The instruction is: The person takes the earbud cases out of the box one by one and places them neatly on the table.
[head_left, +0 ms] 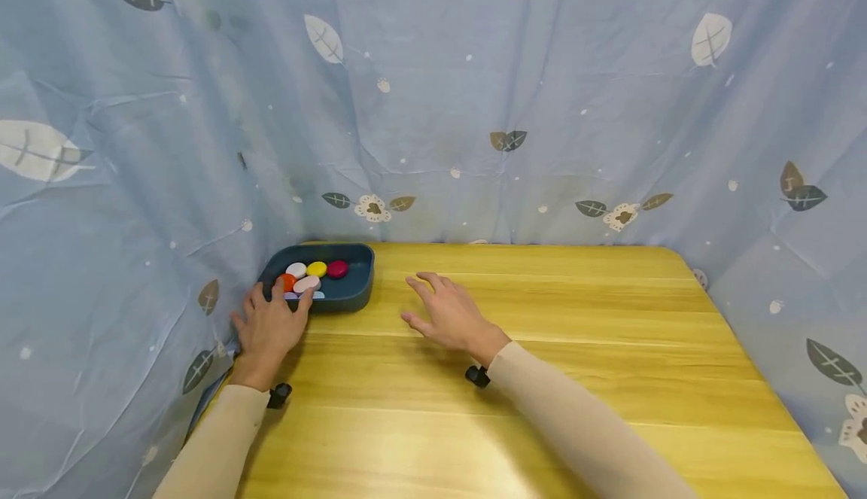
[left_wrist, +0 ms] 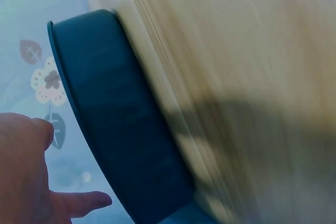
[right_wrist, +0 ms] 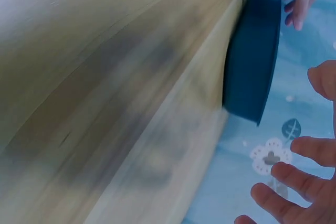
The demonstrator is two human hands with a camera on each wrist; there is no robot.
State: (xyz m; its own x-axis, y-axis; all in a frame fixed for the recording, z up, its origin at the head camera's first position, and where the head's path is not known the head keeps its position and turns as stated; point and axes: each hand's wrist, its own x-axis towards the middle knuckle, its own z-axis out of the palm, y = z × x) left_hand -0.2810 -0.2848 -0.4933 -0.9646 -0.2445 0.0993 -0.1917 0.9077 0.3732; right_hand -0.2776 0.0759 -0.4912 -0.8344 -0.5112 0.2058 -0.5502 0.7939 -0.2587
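A dark blue tray (head_left: 355,299) with rounded corners stands on the table's far left. Inside lie several smooth, rounded, candy-like pieces, among them a white one (head_left: 296,270), a yellow one (head_left: 316,269), a dark red one (head_left: 337,269), an orange-red one (head_left: 289,282) and a pale pink one (head_left: 307,284). Purple and light blue ones are partly hidden by the front wall. My left hand (head_left: 274,326) is over the tray's near left corner, fingertips by the orange-red piece, fingers spread. To the tray's right, my right hand (head_left: 452,314) hovers above the table, fingers apart, holding nothing.
The yellow wood-grain table (head_left: 576,311) extends to the right and toward me. A blue curtain (head_left: 433,108) with leaf and flower prints hangs behind it and along both sides, close to the tray's left end. Small black devices (head_left: 477,375) are on both wrists.
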